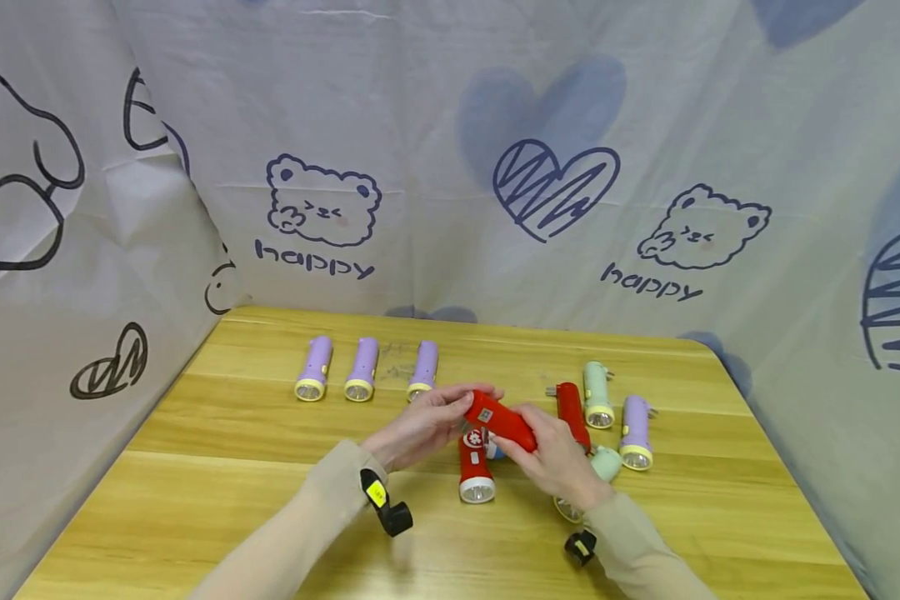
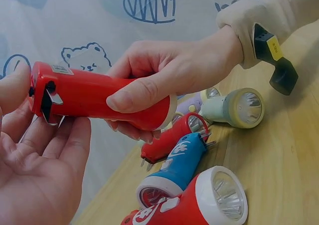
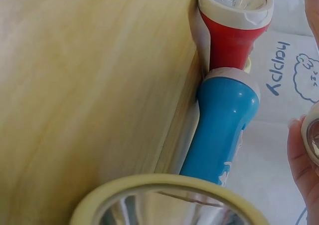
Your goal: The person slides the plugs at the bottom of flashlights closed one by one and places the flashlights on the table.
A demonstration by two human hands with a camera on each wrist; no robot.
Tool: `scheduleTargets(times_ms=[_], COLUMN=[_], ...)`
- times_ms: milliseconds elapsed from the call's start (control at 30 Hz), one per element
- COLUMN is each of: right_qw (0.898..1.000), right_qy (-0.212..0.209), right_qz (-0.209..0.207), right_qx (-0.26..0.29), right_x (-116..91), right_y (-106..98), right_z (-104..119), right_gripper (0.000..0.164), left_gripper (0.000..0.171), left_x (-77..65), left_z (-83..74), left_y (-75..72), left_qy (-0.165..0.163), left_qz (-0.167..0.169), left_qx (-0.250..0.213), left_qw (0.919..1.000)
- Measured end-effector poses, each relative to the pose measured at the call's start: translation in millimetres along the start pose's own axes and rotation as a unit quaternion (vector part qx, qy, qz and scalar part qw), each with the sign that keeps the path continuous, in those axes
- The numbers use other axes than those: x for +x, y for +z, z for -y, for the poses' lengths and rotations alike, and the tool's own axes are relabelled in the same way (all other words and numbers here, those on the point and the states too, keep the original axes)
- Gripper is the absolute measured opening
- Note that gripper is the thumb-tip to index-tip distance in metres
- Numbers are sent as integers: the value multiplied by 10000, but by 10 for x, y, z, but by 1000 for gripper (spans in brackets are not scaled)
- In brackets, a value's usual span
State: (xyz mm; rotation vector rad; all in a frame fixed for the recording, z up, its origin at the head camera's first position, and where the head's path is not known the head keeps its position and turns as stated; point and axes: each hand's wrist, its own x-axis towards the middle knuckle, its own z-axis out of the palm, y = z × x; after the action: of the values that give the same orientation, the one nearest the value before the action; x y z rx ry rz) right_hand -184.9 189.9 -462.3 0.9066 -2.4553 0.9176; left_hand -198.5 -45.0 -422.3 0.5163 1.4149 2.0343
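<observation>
My right hand (image 1: 558,458) grips the head end of a red flashlight (image 1: 501,418), held tilted above the table. Its tail end points toward my left hand (image 1: 423,421), whose thumb rests on that end while the other fingers lie behind and beneath it. Metal plug prongs (image 2: 54,98) stick out of a dark slot near the tail in the left wrist view. Below the hands lies another red flashlight (image 1: 475,475) with a white rim, beside a blue flashlight (image 2: 174,167) that is mostly hidden in the head view.
Three purple flashlights (image 1: 317,367) stand in a row at the back left. To the right lie a red flashlight (image 1: 572,412), a green one (image 1: 597,396) and a purple one (image 1: 636,433). Another green flashlight (image 1: 607,463) is partly covered by my right wrist. A printed cloth (image 1: 435,167) hangs behind the table.
</observation>
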Motion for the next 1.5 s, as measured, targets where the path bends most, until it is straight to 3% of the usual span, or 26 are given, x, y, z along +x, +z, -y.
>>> scheduleTargets(times_ms=[267,633,1500], right_qw=[9999,9999,9992], right_qy=[66,47,316], right_qz=[24,-102,136], right_qx=[74,123,184], right_x=[22,-11,-26], right_y=[12,56,95], right_z=[-8,15,29], right_gripper=[32,32,33], left_gripper=[54,54,50], left_x=[-4,11,40], left_z=[8,104,113], left_y=[-51,-59,-75], left_qy=[-69,-171,-242], left_qz=[191,35,-340], left_qx=[-358,-972,-514], left_qw=[9992,9951,9978])
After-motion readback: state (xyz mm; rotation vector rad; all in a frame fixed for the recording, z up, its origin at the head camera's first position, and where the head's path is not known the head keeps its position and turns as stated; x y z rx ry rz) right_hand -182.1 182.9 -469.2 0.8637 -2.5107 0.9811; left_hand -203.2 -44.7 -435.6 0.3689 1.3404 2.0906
